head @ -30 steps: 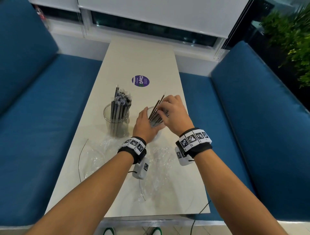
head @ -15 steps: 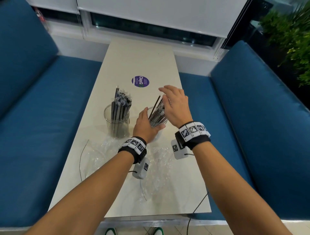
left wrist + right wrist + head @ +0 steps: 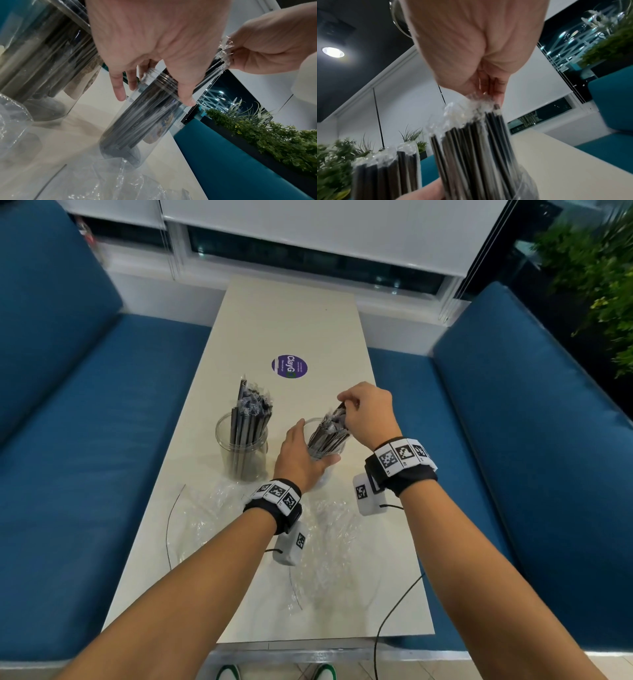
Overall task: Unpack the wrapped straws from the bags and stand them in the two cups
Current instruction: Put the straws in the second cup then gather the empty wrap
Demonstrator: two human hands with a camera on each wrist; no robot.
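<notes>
The wrapper tops of the straws (image 3: 330, 429) in the right cup (image 3: 313, 455) are now pinched by the right hand (image 3: 371, 414), which was lifted clear half a second ago. That cup is steadied by the left hand (image 3: 299, 460), fingers curled round its wall. The left cup (image 3: 241, 455) stands full on the tabletop (image 3: 291, 320); both bags (image 3: 329, 529) lie empty, so little seems left. How many straws are pinched cannot be made out.
</notes>
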